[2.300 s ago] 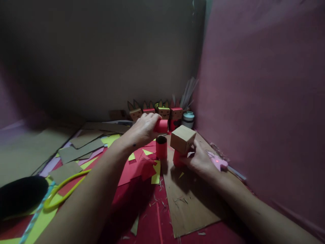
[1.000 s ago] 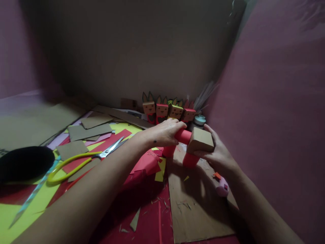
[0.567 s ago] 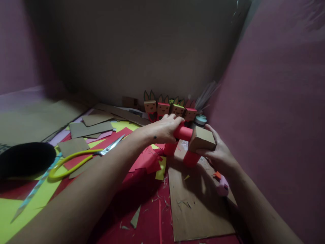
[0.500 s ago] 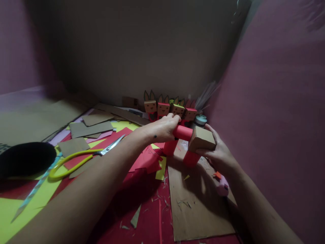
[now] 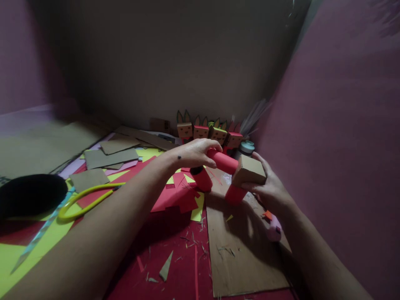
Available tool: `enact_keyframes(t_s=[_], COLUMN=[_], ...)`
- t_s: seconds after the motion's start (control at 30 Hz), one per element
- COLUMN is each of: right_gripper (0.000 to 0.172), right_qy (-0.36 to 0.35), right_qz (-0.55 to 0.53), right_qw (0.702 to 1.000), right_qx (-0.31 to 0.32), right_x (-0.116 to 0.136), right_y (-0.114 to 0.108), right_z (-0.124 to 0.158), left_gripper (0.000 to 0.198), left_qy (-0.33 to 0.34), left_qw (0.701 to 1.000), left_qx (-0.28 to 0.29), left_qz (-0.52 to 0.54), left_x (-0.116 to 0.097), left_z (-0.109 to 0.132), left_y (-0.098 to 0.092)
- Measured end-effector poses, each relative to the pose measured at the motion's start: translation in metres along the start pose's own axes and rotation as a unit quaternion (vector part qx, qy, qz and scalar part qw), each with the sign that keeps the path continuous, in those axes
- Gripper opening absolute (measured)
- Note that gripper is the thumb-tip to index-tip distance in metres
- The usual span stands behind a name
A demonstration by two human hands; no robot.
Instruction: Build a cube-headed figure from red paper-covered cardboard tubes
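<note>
My left hand (image 5: 201, 152) is closed round the far end of a red paper tube (image 5: 224, 161), thumb below and fingers over it. The tube's other end meets a small cardboard box (image 5: 252, 170). Around the right side of that box curl the fingers of my right hand (image 5: 271, 185), with the thumb along its lower front edge. Just under the box stands a second red tube (image 5: 236, 194), partly covered by it. A third red tube (image 5: 202, 179) leans left below my left hand, its dark open top facing up.
Several box-headed figures with pointed ears (image 5: 201, 132) stand against the wall. At left lie yellow-handled scissors (image 5: 84, 204), a striped pencil (image 5: 43, 229), and cardboard scraps (image 5: 111, 158). A cardboard sheet (image 5: 246, 258) and a pink cutter (image 5: 275, 229) lie at right, near a lidded jar (image 5: 246, 146).
My left hand has shifted slightly left, and more of the held tube shows. The red tube below it has tipped from nearly upright to leaning left. My right hand and the box stay almost still.
</note>
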State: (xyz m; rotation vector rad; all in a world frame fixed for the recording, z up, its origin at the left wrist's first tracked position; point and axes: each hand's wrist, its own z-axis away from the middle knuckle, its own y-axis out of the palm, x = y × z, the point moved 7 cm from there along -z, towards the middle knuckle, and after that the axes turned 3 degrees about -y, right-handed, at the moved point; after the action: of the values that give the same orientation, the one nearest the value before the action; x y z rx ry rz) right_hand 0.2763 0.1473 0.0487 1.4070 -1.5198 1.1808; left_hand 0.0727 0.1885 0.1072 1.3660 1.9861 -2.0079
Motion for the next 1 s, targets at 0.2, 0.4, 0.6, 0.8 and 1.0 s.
enact_keyframes(t_s=[0.2, 0.4, 0.6, 0.8, 1.0], right_gripper=[0.126, 0.13, 0.133, 0.132, 0.125], right_qy=[0.021, 0.001, -0.002, -0.005, -0.027], right_qz=[0.008, 0.057, 0.078, 0.059, 0.057], right_qw=[1.0, 0.998, 0.996, 0.998, 0.998], right_qx=[-0.016, -0.026, -0.037, -0.03, -0.028], right_x=[0.003, 0.005, 0.01, 0.008, 0.001], right_y=[0.001, -0.004, -0.003, -0.001, -0.004], right_z=[0.001, 0.002, 0.005, 0.005, 0.004], left_gripper=[0.04, 0.042, 0.042, 0.041, 0.045], left_qy=[0.018, 0.02, 0.031, 0.035, 0.02], left_qw=[0.999, 0.999, 0.999, 0.999, 0.998], left_qx=[0.012, 0.019, 0.021, 0.02, 0.033], left_qz=[0.04, 0.034, 0.024, 0.013, 0.05], left_x=[0.005, 0.003, 0.0, 0.0, -0.001], left_z=[-0.005, -0.005, -0.004, -0.003, -0.001], left_y=[0.005, 0.008, 0.007, 0.004, 0.003])
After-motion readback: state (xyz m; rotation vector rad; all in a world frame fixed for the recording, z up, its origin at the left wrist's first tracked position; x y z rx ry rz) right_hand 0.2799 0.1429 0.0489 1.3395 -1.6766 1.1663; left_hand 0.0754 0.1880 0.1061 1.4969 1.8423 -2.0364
